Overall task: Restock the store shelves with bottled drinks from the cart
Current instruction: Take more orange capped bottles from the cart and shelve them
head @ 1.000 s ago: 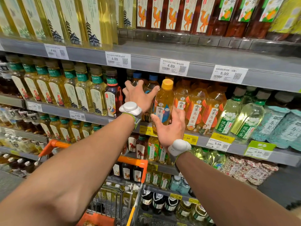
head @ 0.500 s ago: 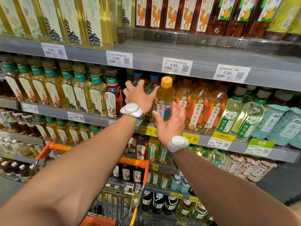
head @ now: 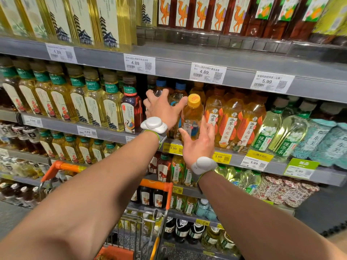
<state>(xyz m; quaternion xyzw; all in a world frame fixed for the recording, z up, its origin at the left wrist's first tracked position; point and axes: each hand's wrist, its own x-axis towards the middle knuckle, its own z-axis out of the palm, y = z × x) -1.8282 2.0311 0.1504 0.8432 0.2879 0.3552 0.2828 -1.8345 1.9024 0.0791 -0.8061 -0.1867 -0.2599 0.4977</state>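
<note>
Store aisle, grey metal shelving in tiers. Top rail: grey, carrying white price tags. Just above top rail: clear plastic fence. One tier below top rail: yellow tags and a green tag. Far below top rail, left and right: grey floor. Even, bright light.

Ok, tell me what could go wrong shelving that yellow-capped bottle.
The right hand holds the yellow-capped bottle low, so it may tip. The slot is tight: it could knock the orange-labelled bottles beside it. The left hand, spread against the blue-capped bottles, might push them over.
</note>
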